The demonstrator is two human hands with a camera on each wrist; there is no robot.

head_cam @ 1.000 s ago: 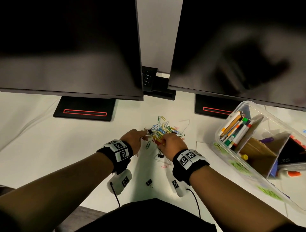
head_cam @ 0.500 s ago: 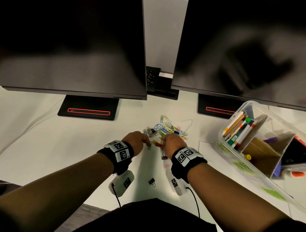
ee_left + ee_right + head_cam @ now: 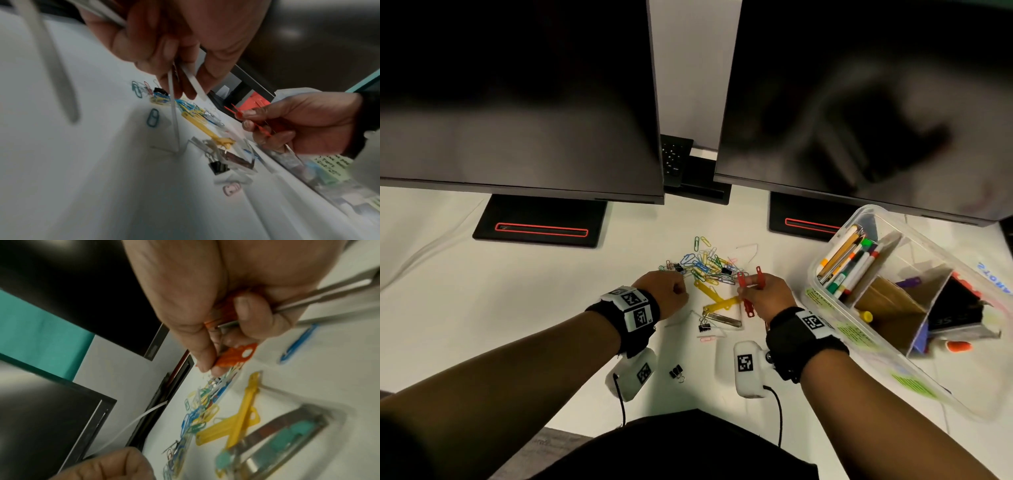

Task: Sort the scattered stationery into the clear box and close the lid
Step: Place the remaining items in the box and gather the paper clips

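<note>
The right hand [image 3: 767, 294] grips red plastic fastener strips [image 3: 748, 291], fingers curled round them. The clear box [image 3: 962, 370] lies open to that hand's right, nearer it than the left hand [image 3: 664, 291], which pinches thin white strips [image 3: 174, 113]. Yellow fastener strips [image 3: 717, 301] and paper clips [image 3: 705, 265] lie on the surface [image 3: 517, 308] between the hands.

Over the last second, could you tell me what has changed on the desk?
The right hand has lifted clear of the paper clips, now gripping red plastic strips; yellow strips lie uncovered. The left hand still pinches white strips. The clear box stayed put.
</note>
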